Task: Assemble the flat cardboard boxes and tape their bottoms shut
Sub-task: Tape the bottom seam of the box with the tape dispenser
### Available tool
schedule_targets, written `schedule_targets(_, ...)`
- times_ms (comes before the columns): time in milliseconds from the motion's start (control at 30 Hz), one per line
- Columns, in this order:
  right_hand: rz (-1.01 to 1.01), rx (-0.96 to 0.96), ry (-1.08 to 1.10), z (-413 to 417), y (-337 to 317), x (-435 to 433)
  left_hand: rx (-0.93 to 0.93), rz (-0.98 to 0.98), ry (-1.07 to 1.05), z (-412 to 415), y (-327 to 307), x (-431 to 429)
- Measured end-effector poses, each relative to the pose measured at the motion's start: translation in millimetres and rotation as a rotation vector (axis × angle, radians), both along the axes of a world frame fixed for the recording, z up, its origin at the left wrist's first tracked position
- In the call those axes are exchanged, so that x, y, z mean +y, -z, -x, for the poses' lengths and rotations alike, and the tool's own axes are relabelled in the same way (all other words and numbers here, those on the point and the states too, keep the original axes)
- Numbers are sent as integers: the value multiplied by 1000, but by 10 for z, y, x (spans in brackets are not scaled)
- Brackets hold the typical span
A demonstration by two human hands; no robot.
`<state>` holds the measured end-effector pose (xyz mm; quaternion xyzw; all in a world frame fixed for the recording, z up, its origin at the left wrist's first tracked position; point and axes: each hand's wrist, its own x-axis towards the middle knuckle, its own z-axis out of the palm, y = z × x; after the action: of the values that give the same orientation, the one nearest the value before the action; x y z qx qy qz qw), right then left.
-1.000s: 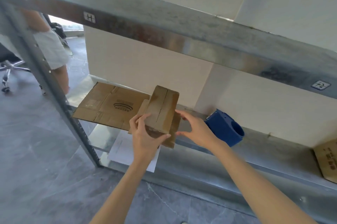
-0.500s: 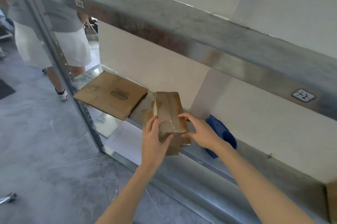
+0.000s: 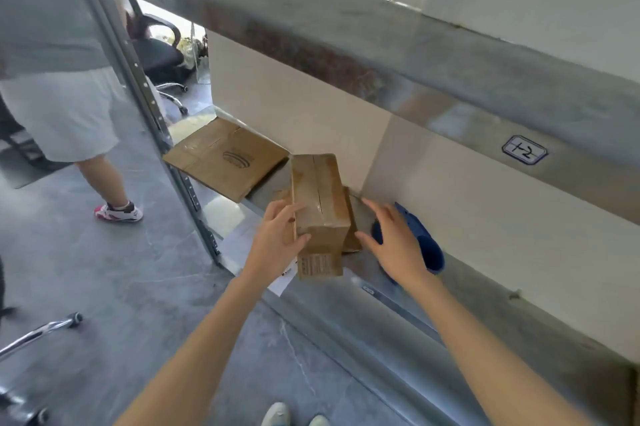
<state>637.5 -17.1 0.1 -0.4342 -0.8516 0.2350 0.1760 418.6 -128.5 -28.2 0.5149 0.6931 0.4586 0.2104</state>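
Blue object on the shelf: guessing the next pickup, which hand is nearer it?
Right. The right hand overlaps the blue object in view, fingers spread; the left hand grips the taped box, further left.

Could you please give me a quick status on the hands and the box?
Left hand grips taped box. Right hand open beside it, over blue object. Flat cardboard lies further left.
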Motion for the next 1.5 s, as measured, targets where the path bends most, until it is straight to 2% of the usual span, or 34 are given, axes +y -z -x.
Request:
schedule_targets(100, -41, -84, 162, -255, 74, 65, 14, 5, 27, 43, -3, -12)
schedule_targets(200, 29, -168, 230, -434, 170, 110, 2, 7, 40, 26, 11, -56)
schedule_targets(300, 77, -165, 233, -480, 244, 98, 61, 25, 33, 3, 17, -124)
schedule_targets(500, 35, -152, 256, -451, 292, 63, 236, 48, 12, 53, -71, -182)
schedule_targets(800, 201, -238, 249, -402, 394, 69, 259, 40, 32, 91, -133, -189)
schedule_targets(1267, 555, -62, 282, -465, 298, 567, 230, 80, 48, 148, -134, -200)
schedule_targets(1500, 177, -38, 327, -481, 46, 302, 201, 79, 71, 214, -161, -177)
